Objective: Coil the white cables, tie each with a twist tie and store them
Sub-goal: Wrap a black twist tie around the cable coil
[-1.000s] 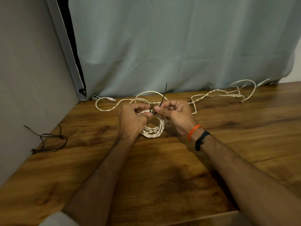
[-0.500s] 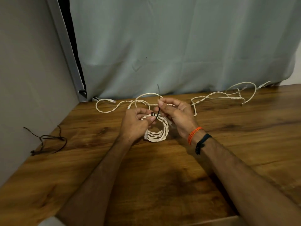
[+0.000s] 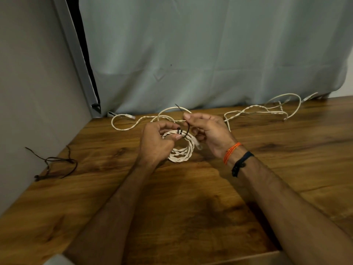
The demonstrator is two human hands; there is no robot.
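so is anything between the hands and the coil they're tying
Nothing visible. The left hand grips the coiled white cable directly, and the right hand pinches the black twist tie wrapped around it. The loose cables lie behind, out of the way.

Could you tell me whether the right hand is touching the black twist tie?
Touching: the head view shows the right hand pinching the black twist tie between thumb and forefinger.

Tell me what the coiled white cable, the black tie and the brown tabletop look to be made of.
Coiled white cable: twisted strands, matte, likely plastic-sheathed.
Black tie: thin and holds its bend, so probably wire-cored, plastic-coated.
Brown tabletop: wood grain with a soft sheen; wood or laminate, unclear.
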